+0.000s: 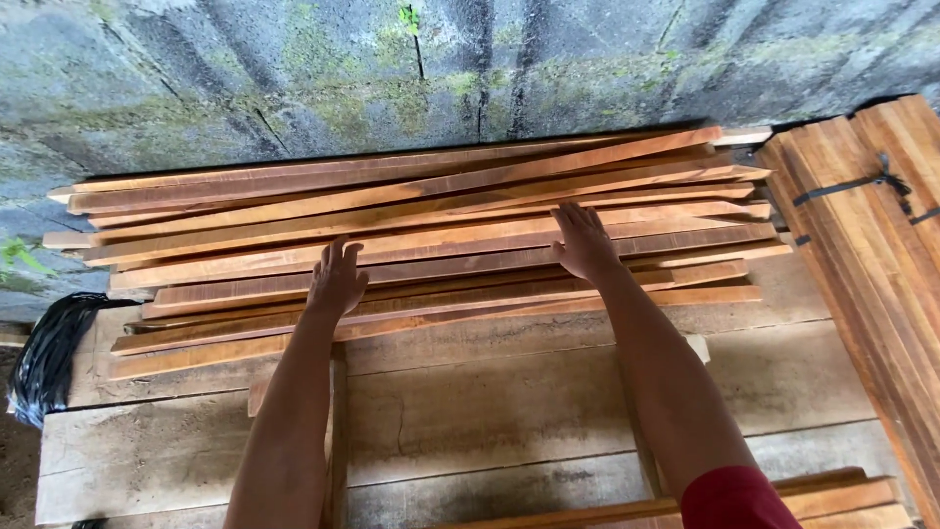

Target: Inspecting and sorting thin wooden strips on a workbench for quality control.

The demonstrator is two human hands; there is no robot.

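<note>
A loose pile of long reddish-brown wooden slats (431,230) lies across a rough plank table (490,411), against a mossy block wall. My left hand (337,278) rests flat on the slats left of centre, fingers spread. My right hand (584,241) lies flat on the slats right of centre, fingers spread and pointing toward the wall. Neither hand grips anything; both palms press down on the top slats.
A strapped bundle of slats (871,255) stands at the right, bound with black bands. A black plastic bag (49,353) hangs at the table's left edge. More slats (822,500) lie at the near right. The mossy wall (392,69) closes the far side.
</note>
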